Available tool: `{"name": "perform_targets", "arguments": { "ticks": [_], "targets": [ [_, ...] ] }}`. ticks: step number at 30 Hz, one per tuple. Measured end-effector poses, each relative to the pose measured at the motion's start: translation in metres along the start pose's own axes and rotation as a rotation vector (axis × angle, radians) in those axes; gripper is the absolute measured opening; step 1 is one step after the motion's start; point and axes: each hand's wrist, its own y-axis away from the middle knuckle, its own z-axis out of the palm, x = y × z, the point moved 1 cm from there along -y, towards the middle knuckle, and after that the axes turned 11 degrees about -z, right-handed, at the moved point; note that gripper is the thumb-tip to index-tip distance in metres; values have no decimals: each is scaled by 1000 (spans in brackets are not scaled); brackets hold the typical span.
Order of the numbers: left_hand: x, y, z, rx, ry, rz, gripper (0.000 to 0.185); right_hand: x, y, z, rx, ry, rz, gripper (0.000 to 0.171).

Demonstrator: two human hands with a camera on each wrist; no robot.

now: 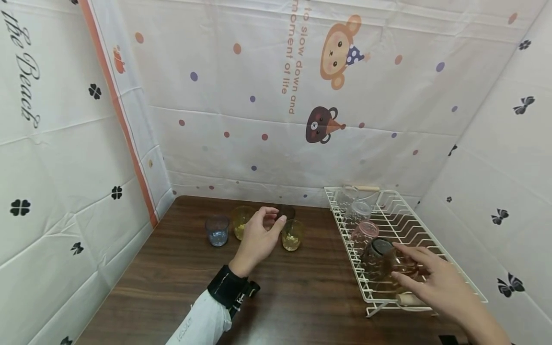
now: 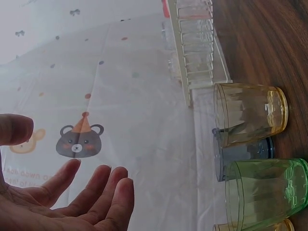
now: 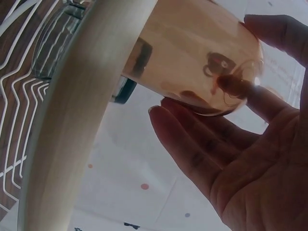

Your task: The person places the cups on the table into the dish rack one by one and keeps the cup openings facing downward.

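My left hand [image 1: 275,216] hovers open over a group of glasses on the brown table [image 1: 181,282]: a blue-grey glass [image 1: 217,230], two yellow glasses [image 1: 240,221] [image 1: 292,235] and a dark one [image 1: 286,211] behind. It holds nothing. In the left wrist view the left hand [image 2: 67,154] shows spread fingers beside a yellow glass [image 2: 250,113], a grey-blue glass [image 2: 240,155] and a green glass [image 2: 267,192]. My right hand [image 1: 403,263] reaches into the white wire rack [image 1: 424,237], its straight fingers touching an amber glass [image 1: 381,261] lying there. Up close, the right hand [image 3: 211,67] cups that amber glass [image 3: 192,48].
A pink glass [image 1: 364,233] and a clear glass [image 1: 358,211] also lie in the rack, which has a pale handle [image 3: 82,125] at its near end. Printed sheets wall the table at the back [image 1: 276,120] and on both sides.
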Motion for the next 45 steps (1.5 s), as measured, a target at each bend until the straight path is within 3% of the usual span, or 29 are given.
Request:
{"name": "perform_targets", "arguments": {
  "ticks": [8, 24, 37, 45],
  "targets": [
    [1, 0, 0, 4, -7, 7, 39, 5, 1, 7, -48, 31, -20, 70],
    [5, 1, 0, 4, -5, 16, 38, 2, 1, 19, -168, 15, 47, 71],
    [3, -1, -2, -28, 16, -8, 37, 0, 3, 23, -165, 27, 39, 72],
    [2, -3, -2, -33, 22, -11, 37, -2, -1, 12, -157, 59, 67, 72]
  ]
}}
